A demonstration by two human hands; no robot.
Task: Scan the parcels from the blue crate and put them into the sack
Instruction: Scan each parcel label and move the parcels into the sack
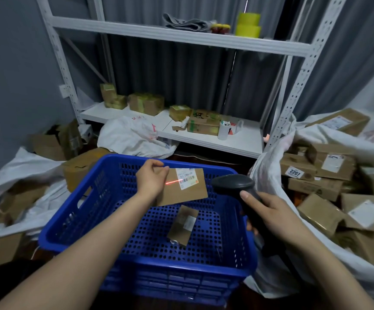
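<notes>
a flat brown parcel (182, 186) is pinched by the left hand (151, 179) over the blue crate (114, 198). a black scanner (237, 186) is gripped in the right hand (268, 212), its red line crossing the label.

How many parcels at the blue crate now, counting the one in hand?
2. The held parcel is over the blue crate, pinched by the left hand; the loose parcel lies on the crate floor. The forearm may hide more.

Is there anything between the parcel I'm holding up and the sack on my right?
Yes. The scanner in the right hand sits directly between the parcel held by the left hand and the sack. Beyond that, the sack's mouth is open, already piled with boxes.
</notes>
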